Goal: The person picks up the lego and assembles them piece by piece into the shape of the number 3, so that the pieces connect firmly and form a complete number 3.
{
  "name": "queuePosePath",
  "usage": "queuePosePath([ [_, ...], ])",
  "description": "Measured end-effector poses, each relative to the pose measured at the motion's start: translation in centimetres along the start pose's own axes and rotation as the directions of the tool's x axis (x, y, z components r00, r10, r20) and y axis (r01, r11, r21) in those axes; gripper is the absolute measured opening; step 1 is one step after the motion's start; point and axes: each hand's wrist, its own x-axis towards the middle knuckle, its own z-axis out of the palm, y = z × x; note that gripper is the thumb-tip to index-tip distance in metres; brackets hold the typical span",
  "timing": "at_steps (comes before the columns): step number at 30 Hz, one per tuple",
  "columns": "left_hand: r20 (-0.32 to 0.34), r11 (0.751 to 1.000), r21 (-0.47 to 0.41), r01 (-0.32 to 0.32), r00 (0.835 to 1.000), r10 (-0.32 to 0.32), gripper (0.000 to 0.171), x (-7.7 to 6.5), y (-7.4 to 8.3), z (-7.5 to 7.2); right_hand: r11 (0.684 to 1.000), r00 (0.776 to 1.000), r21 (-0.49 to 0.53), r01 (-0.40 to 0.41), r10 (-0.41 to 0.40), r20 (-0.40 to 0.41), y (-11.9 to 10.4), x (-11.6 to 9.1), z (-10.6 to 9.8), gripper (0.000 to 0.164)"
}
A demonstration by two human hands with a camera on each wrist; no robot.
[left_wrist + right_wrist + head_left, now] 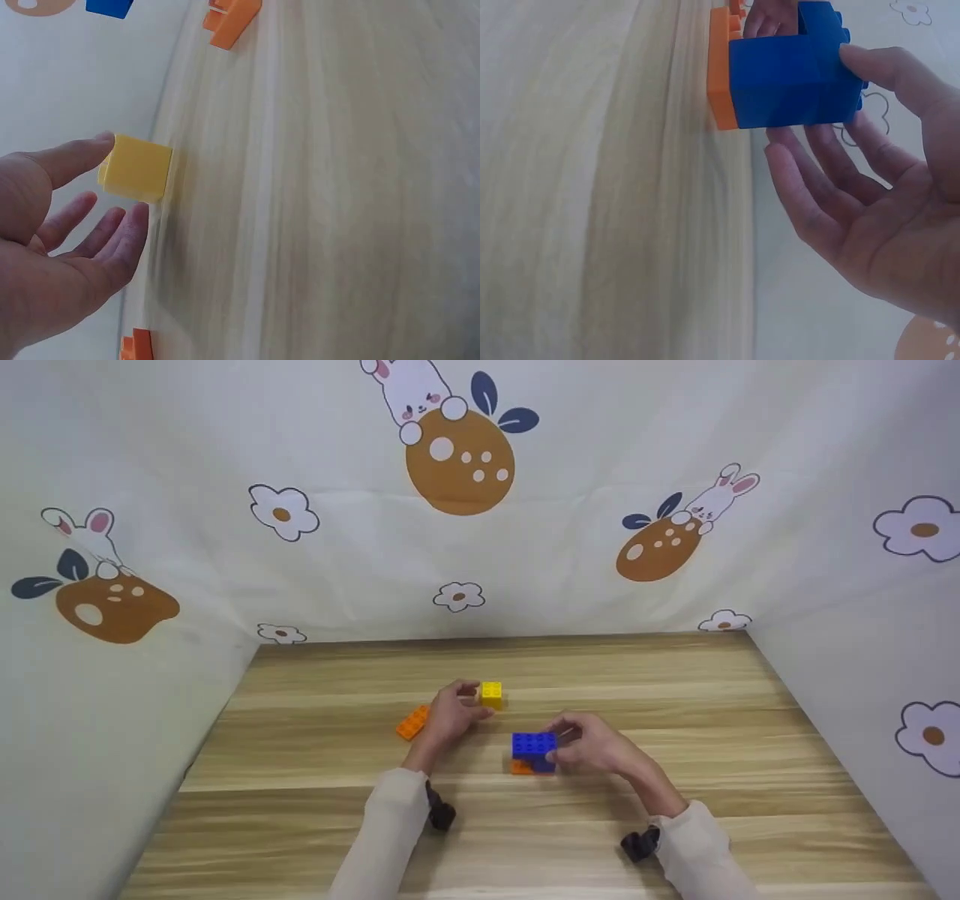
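A yellow building brick (491, 695) stands on the wooden table. My left hand (453, 714) is at its left side; in the left wrist view the thumb meets one edge of the yellow brick (139, 169) and the loosely bent fingers lie close to the opposite side. My right hand (596, 744) grips a blue brick (534, 742), its thumb in front and fingers behind. In the right wrist view this blue brick (829, 67) sits on another blue piece (772, 82), which stands on a flat orange brick (720, 71).
A loose orange brick (412, 723) lies left of my left hand. The wooden table (525, 840) is bounded by a pale curtain (360, 562) printed with rabbits and flowers at the back and both sides. Black wrist cameras (441, 814) are strapped at both cuffs.
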Motion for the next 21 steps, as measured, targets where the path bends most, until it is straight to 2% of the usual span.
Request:
queuePosePath([
  [7, -0.002, 1.0, -0.001, 0.02, 1.0, -0.02, 0.064, 0.8, 0.1, 0.4, 1.0, 1.0, -0.022, -0.01, 0.009, -0.01, -0.3, -0.2, 0.2, 0.041],
  [14, 0.03, 1.0, 0.007, -0.012, 0.999, 0.012, 0.064, 1.4, 0.0, 0.8, 1.0, 0.999, -0.021, 0.011, -0.011, 0.03, 0.0, -0.4, -0.2, 0.052],
  [21, 0.017, 1.0, -0.004, -0.007, 1.0, 0.008, 0.062, 1.5, -0.2, 0.9, 1.0, 0.999, -0.004, 0.023, -0.023, 0.044, 0.7, -0.3, -0.5, 0.056],
])
